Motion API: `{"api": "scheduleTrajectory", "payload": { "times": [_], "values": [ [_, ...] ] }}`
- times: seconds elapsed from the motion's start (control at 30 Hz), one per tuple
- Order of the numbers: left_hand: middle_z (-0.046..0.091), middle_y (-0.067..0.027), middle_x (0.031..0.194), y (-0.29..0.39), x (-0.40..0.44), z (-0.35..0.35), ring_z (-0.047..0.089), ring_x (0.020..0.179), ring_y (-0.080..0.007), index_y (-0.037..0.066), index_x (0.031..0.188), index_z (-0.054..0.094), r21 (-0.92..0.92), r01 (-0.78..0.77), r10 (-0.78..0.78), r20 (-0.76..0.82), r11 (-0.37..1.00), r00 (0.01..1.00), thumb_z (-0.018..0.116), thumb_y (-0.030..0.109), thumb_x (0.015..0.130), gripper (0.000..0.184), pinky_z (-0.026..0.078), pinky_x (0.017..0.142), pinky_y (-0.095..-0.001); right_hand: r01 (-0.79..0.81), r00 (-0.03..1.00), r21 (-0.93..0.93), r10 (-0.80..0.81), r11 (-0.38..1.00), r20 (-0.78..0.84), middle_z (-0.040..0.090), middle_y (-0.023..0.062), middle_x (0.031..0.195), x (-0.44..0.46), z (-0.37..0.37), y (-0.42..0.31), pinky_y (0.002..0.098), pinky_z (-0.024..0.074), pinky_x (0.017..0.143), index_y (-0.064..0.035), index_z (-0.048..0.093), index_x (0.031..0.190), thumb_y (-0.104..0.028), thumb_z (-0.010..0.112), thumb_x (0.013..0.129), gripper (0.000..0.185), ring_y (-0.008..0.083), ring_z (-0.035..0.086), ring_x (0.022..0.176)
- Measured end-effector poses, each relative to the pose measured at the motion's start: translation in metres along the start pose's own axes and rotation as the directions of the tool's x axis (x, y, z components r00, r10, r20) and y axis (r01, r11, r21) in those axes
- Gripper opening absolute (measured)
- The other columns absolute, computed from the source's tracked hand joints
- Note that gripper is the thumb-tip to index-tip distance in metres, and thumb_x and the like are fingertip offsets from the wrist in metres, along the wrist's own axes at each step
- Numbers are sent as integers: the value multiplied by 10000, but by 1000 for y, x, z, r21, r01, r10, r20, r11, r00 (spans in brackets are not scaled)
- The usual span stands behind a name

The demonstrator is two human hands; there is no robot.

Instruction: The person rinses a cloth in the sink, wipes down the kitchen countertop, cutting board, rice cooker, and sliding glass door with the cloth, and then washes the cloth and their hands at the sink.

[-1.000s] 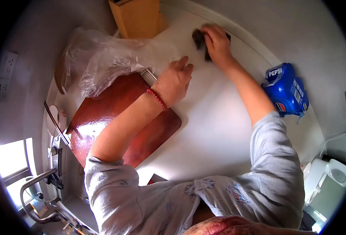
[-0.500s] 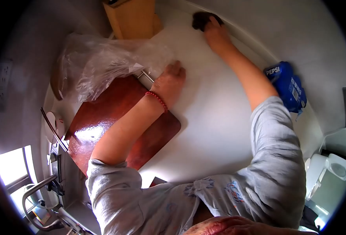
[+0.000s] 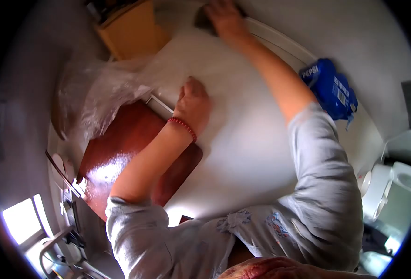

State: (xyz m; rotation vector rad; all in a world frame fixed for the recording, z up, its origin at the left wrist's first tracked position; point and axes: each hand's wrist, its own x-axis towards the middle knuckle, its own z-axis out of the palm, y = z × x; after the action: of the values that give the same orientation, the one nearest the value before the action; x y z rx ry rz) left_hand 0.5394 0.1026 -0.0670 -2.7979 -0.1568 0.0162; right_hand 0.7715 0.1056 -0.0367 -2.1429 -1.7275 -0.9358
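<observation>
My right hand (image 3: 227,23) presses a dark, crumpled cloth (image 3: 206,21) against the white countertop (image 3: 247,125) at the far back, close to the wall edge. Motion blurs both. My left hand (image 3: 194,104), with a red bead bracelet at the wrist, is closed just beyond a glossy red-brown cutting board (image 3: 135,123). Its curled fingers face away, so what they hold, if anything, is hidden. Beside it lies the board's metal handle (image 3: 160,105). A clear plastic bag (image 3: 103,88) spreads over the board's far left edge, close to my left hand.
A wooden knife block (image 3: 133,32) stands at the back left. On the right by the wall is a blue Pepsi pack (image 3: 331,90). Chopsticks (image 3: 63,169) stick out at the left, above a metal rail. White containers (image 3: 380,190) sit at the lower right.
My right hand has slid the cloth left and farther back along the wall edge. My left hand has shifted little. The whole view has swung slightly, moving everything left.
</observation>
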Motion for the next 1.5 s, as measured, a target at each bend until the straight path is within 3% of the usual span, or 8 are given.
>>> {"api": "scheduleTrajectory", "payload": {
  "times": [0.2,0.43,0.5,0.87,1.03,1.13,1.23,1.5],
  "values": [
    [510,-281,1105,2,4,-13,447,1009,-352,-99,1007,595,303,-164,122,151,939,981,477,165,767,376,397,769,-345,57,991,-232,-83,971,-107,533,102,1190,-27,38,20,375,395,919,-50,617,1006,-25,549,721,294,298,466,1123],
    [523,-225,1110,1,-1,-6,428,1046,-353,-70,987,618,180,-43,53,-51,983,997,476,181,763,365,352,840,-376,-416,894,-52,398,908,-206,576,90,1100,-94,-14,45,421,419,867,-53,642,960,-13,552,717,262,310,495,1059],
    [542,-221,1054,3,4,-27,441,999,-344,-45,967,630,295,-141,69,241,945,968,480,193,762,348,358,766,-371,-453,871,-43,431,891,-234,566,123,1098,-114,-34,51,422,423,845,-36,628,967,-18,548,738,243,327,489,1039],
    [555,-225,977,12,9,-18,452,927,-345,-39,923,634,331,-72,26,141,941,990,484,183,755,316,357,712,-382,-846,452,-309,892,433,14,440,356,1052,-101,-8,17,537,300,876,53,543,1058,-285,545,790,432,438,357,1051],
    [482,-295,1088,13,12,-15,408,1009,-404,-93,998,593,191,-35,-7,217,981,976,490,133,776,333,393,848,-434,-516,855,204,486,832,181,513,218,1086,-111,-21,12,419,408,868,14,563,1042,-109,608,727,341,347,483,1018],
    [459,-297,1113,11,11,-11,399,1015,-404,-101,1021,578,127,19,-42,183,992,982,487,127,772,349,391,867,-429,-546,830,568,492,616,263,532,161,1111,-113,-34,10,368,424,895,-5,546,1085,-107,647,713,398,314,513,1031],
    [445,-295,1126,12,10,-16,390,1017,-400,-105,1035,569,111,-8,-14,197,994,980,488,135,768,368,386,871,-418,-269,940,545,340,794,-31,501,183,1169,-97,-25,16,390,412,921,-2,514,1128,-169,655,732,452,334,472,1107],
    [449,-284,1126,7,8,-8,385,1023,-388,-116,1032,562,193,-70,41,153,979,987,470,151,768,387,369,866,-416,-471,879,221,434,854,199,507,143,1195,-78,1,7,377,415,909,-12,519,1118,-181,592,755,407,298,446,1150]
  ]
}}
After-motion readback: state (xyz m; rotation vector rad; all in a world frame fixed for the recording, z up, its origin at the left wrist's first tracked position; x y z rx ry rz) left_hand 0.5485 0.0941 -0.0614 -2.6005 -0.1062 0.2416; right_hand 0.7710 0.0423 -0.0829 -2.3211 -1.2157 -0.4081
